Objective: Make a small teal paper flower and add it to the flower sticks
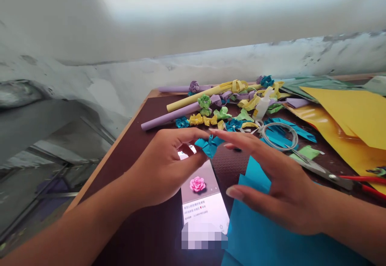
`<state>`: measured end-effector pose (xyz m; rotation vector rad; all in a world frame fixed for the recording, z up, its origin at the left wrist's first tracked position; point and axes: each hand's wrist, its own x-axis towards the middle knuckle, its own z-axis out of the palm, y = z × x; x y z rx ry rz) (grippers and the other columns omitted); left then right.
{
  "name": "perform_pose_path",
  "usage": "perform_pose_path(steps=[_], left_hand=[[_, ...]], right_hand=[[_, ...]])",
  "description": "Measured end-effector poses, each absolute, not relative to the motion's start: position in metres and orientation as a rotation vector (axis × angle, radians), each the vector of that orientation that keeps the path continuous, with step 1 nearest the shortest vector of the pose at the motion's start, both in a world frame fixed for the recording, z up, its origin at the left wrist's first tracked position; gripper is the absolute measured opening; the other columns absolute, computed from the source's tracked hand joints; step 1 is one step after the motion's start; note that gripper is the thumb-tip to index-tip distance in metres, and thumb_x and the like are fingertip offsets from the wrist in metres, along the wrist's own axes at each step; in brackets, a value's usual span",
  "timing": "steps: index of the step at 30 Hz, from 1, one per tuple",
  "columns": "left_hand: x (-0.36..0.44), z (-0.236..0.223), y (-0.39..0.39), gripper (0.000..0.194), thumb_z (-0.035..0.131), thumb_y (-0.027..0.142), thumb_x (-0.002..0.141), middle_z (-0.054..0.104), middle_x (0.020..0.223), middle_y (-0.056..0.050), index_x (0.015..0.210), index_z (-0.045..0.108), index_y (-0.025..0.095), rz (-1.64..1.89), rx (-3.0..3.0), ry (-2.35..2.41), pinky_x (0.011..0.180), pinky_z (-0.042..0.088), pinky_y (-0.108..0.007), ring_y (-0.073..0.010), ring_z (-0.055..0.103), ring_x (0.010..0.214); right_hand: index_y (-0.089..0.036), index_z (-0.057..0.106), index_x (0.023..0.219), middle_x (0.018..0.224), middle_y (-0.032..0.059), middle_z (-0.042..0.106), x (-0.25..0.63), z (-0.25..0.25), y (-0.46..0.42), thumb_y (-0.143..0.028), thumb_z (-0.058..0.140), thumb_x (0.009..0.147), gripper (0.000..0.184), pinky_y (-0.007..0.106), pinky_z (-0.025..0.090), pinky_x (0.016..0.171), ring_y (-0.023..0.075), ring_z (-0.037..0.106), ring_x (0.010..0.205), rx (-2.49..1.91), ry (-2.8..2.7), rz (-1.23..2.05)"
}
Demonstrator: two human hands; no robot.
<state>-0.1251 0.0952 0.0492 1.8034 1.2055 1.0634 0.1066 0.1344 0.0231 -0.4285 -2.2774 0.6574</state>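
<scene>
My left hand point(164, 163) is closed in a pinch on a small folded blue paper piece point(208, 144), held just above a phone point(203, 201) that lies on the dark table and shows a pink paper rose. My right hand point(271, 177) hovers over a large blue paper sheet point(259, 234) with fingers stretched out, its fingertips touching the same blue piece from the right.
Rolled purple and yellow paper tubes point(181, 111), small folded paper flowers and curled strips lie at the back of the dark table point(138, 137). A tape roll point(279, 135), red-handled scissors point(337, 177) and large yellow sheets point(352, 117) are to the right. The table's left edge drops off.
</scene>
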Motion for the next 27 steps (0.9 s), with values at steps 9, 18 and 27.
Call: perform_pose_path(steps=[9,18,27], left_hand=[[-0.122,0.045,0.095,0.023,0.072,0.02,0.09,0.081,0.099,-0.001,0.11,0.08,0.028,1.116,1.841,1.169,0.073,0.058,-0.026,-0.0185,0.074,0.086],[-0.119,0.043,0.09,0.029,0.072,0.016,0.087,0.082,0.106,-0.003,0.112,0.078,0.03,1.267,2.442,1.328,0.085,0.06,-0.031,-0.023,0.077,0.095],[-0.109,0.028,0.076,0.036,0.072,0.014,0.087,0.082,0.106,0.001,0.116,0.072,0.034,1.383,2.295,1.327,0.087,0.062,-0.031,-0.0216,0.079,0.09]], right_hand=[[-0.025,0.077,0.104,0.096,0.0004,0.078,0.099,0.024,0.139,-0.017,0.079,0.087,0.019,0.029,0.059,0.079,0.0156,0.072,0.088,-0.526,-1.903,0.677],[-0.023,0.077,0.101,0.093,0.0023,0.079,0.098,0.028,0.139,-0.017,0.08,0.083,0.019,0.029,0.06,0.077,0.0163,0.073,0.084,-0.533,-1.941,0.561],[-0.019,0.075,0.097,0.092,0.0068,0.077,0.102,0.036,0.133,-0.006,0.072,0.087,0.017,0.028,0.062,0.075,0.0158,0.074,0.082,-0.246,-1.857,0.517]])
